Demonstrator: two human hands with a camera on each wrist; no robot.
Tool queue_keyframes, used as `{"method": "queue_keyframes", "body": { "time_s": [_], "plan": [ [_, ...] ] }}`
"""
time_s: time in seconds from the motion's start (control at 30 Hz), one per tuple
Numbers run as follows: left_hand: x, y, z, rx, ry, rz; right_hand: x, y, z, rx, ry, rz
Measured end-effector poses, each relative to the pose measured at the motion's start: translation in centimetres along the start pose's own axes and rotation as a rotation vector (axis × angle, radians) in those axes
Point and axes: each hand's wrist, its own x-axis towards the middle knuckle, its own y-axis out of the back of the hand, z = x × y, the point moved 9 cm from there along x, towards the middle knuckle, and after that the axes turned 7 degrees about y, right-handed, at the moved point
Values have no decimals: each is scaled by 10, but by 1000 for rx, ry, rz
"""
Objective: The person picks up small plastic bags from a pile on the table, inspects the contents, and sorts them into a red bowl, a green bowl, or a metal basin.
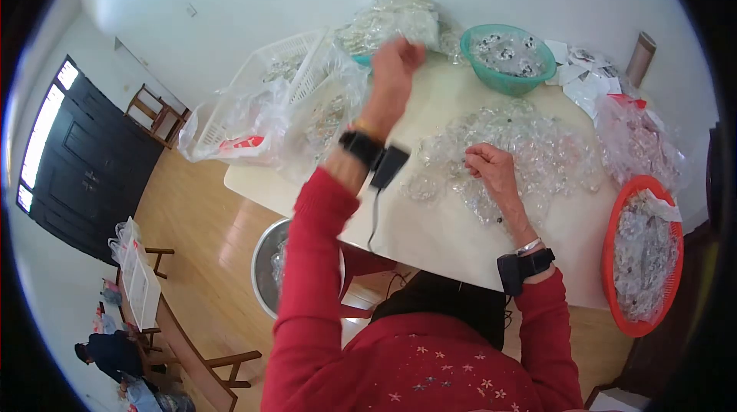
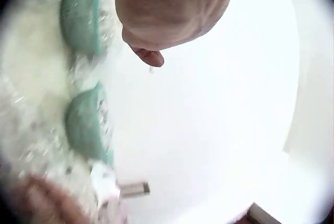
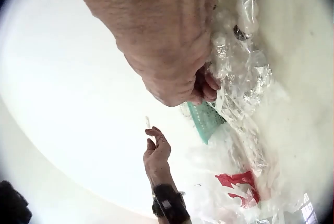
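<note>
My left hand (image 1: 395, 78) is raised at the back of the table, blurred, overlapping the stacked clear packets (image 1: 399, 21). Between its thumb and fingertips it pinches a small thin whitish piece (image 3: 147, 122), which sticks out past the fingers in the right wrist view. My right hand (image 1: 494, 170) has its fingers curled at the heap of clear plastic packets (image 1: 530, 143) on the table. Crinkled clear plastic (image 3: 222, 99) lies right at its fingertips in the right wrist view; the hand hides most of its grip, but it appears to pinch a packet.
Packets with dark specks fill a green bowl (image 1: 507, 86) at the back and a red basket (image 1: 606, 274) at the right edge. White baskets (image 1: 307, 67) and plastic bags (image 1: 253, 117) stand left. A metal basin (image 1: 261, 281) is below the table; another person (image 1: 115, 354) sits far left.
</note>
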Motion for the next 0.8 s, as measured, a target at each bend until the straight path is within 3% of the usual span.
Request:
{"method": "queue_keyframes", "body": {
  "time_s": [0.07,0.23,0.3,0.47,0.63,0.73,0.8],
  "plan": [
    [5,-13,21,-152,-82,61,1,1,6,15,-23,-17],
    [-49,-25,-41,579,85,-79,0,-1,3,-16,-28,-17],
    [-73,-1,-69,1065,-170,-261,0,1,0,-4,8,1],
    [-181,9,-55,1543,-440,-308,-4,0,-17,-140,-14,33],
    [-214,42,-77,1689,-297,-413,-2,-4,-14,-153,-9,-7],
    [-216,43,-83,1762,-445,-458,-2,2,-5,-165,-38,37],
    [-213,51,-88,1683,-396,-443,-4,3,-6,-174,-53,22]
  ]
}}
